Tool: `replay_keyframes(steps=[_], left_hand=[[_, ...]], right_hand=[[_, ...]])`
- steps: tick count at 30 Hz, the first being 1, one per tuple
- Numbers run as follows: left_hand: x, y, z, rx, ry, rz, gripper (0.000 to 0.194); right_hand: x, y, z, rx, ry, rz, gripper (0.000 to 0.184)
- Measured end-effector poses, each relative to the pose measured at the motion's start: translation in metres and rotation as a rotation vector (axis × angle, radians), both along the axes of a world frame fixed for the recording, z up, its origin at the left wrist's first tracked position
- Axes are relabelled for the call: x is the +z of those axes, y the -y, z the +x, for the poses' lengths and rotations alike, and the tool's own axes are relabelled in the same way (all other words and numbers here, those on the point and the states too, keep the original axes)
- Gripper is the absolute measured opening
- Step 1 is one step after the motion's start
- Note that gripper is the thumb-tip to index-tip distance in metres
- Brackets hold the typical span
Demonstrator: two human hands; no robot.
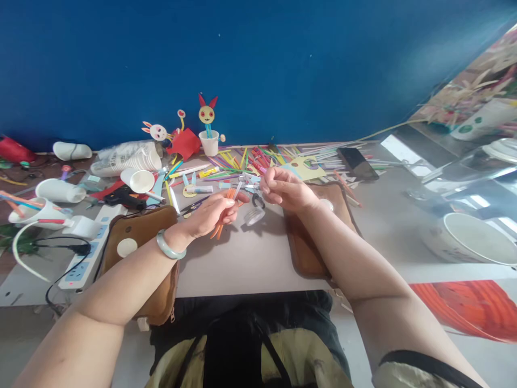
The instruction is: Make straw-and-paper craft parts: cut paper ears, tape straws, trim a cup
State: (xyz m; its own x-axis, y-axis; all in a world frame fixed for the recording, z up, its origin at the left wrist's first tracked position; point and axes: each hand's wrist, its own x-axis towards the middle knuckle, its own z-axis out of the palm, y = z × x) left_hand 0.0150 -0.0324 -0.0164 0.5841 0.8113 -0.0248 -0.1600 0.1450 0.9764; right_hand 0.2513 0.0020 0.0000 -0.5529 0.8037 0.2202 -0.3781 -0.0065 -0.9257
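- The table (238,269) carried the whole spread, with its near middle left for the hands and the coloured strips (243,159) heaped toward the blue wall, probably so they could be reached without crowding the work.
- Two brown pads lay at the near edge, the left pad (121,226) under the line of the left forearm and the right pad (301,248) under that of the right, perhaps as cushions; actual contact was unclear.
- The stack of cups (133,159) lay on its side in clear wrapping at the back left, seemingly as spare stock out of the way.
- A rabbit-faced figure (207,114) stood upright in a paper cup (209,144) against the wall, the cup apparently serving as its base.
- A clear roll (254,216), likely tape, sat between the hands, within easy reach of both.
- The left hand (218,210) had its fingers closed around the orange strips (220,230), whose ends stuck out below the palm, above the near middle of the table; the grip seemed meant to keep them bunched.
- The right hand (287,186) was raised, its fingers curled and thumb near the forefinger; whether they pinched the pink tip (263,170) beside them could not be told.
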Motion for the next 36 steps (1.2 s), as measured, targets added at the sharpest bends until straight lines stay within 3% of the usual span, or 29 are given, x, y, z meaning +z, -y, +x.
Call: replay_keyframes(steps=[7, 11, 21, 26, 36], left_hand=[[-0.003, -0.001, 0.007, -0.010, 0.176, -0.125, 0.022], [0.001, 0.000, 0.007, -0.012, 0.150, -0.113, 0.025], [0.006, -0.001, 0.007, -0.035, 0.057, -0.250, 0.033], [0.002, -0.002, 0.008, 0.018, 0.092, -0.197, 0.032], [-0.003, 0.002, 0.007, -0.043, -0.006, -0.056, 0.035]], right_hand=[[-0.001, 0.004, -0.005, 0.038, 0.013, -0.014, 0.030], [-0.002, 0.005, -0.007, 0.047, 0.065, -0.007, 0.030], [-0.005, 0.001, -0.008, -0.038, 0.118, -0.084, 0.033], [-0.003, 0.005, -0.009, -0.051, 0.167, -0.039, 0.031], [0.000, 0.008, -0.011, -0.077, 0.207, -0.013, 0.036]])
